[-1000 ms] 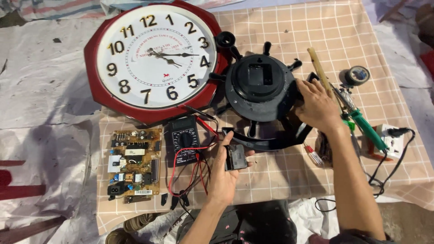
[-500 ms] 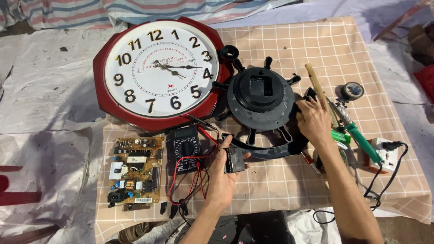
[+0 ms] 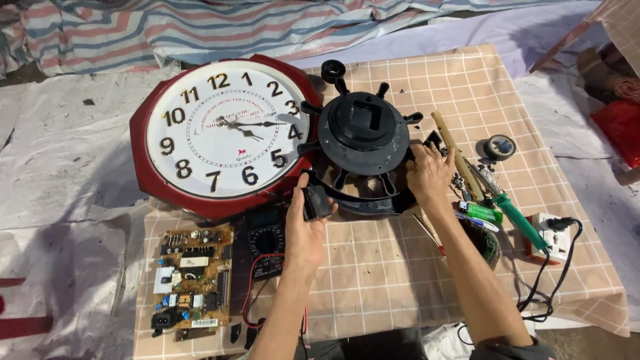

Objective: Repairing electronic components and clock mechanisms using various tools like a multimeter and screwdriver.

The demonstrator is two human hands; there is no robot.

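My left hand [image 3: 305, 230] holds a small black box-shaped part [image 3: 315, 203] just below the rim of a black wheel-shaped clock back [image 3: 363, 133], which lies face down on the checked cloth. My right hand [image 3: 429, 172] rests on the right edge of that black clock, fingers on its curved lower rim [image 3: 360, 205]. A large red octagonal wall clock [image 3: 223, 137] with a white dial lies to the left, touching the black one.
A black multimeter [image 3: 265, 243] with red and black leads and a bare circuit board [image 3: 192, 280] lie at the lower left. To the right are a wooden stick [image 3: 455, 155], a tape roll [image 3: 500, 147], a green-handled soldering iron [image 3: 513, 217], a green lighter [image 3: 481, 212] and a white power strip [image 3: 552, 235].
My left hand has lifted the small black part up from near the multimeter to the black clock's lower rim. My right hand has stayed on that clock's right edge.
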